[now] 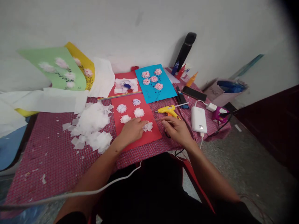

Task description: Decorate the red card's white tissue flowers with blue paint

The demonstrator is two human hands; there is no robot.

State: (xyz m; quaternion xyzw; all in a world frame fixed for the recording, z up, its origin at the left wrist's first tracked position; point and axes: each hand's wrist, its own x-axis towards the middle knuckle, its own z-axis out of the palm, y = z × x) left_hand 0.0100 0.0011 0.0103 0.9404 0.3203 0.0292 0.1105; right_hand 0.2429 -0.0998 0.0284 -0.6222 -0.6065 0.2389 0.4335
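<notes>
On a red sheet of paper [121, 126] lie several crumpled tissue-paper flowers. Two upper ones, such as this speckled flower [121, 108], carry purple specks; the others are white. My left hand [132, 130] rests over the sheet with its fingers curled, the index fingertip touching the left edge of the lowest white flower [148, 126]. What lies under those fingers is hidden. My right hand [176, 129] pinches a thin, needle-like stick [157, 119], its tip pointing left just above that flower. Beyond the right hand lies a yellow glue gun [167, 109] with a glue stick in its back.
A heap of white tissue squares [93, 121] is left of the sheet. Behind stand a blue flower picture [149, 90], a green picture [53, 59] and a black bottle [185, 48]. At right are a white power bank [199, 119], a phone [194, 93] and cables. A white cable [112, 182] crosses in front.
</notes>
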